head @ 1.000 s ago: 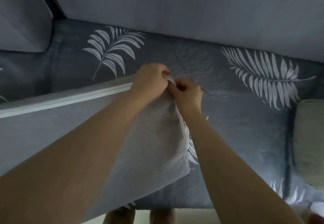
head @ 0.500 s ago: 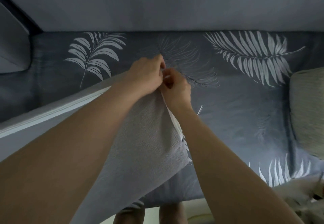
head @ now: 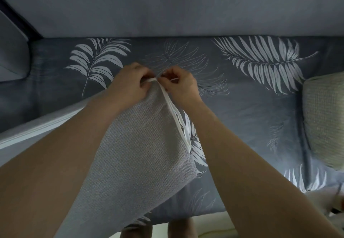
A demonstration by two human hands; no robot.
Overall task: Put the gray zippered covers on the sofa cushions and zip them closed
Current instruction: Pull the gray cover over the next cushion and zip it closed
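left hand (head: pixel 130 85), right hand (head: pixel 183 86) close together, fingers (head: pixel 168 82) curled

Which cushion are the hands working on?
The gray woven cushion in the middle: the left hand grips its top corner and the right hand pinches its white zipper. The pale cushion at the right lies untouched.
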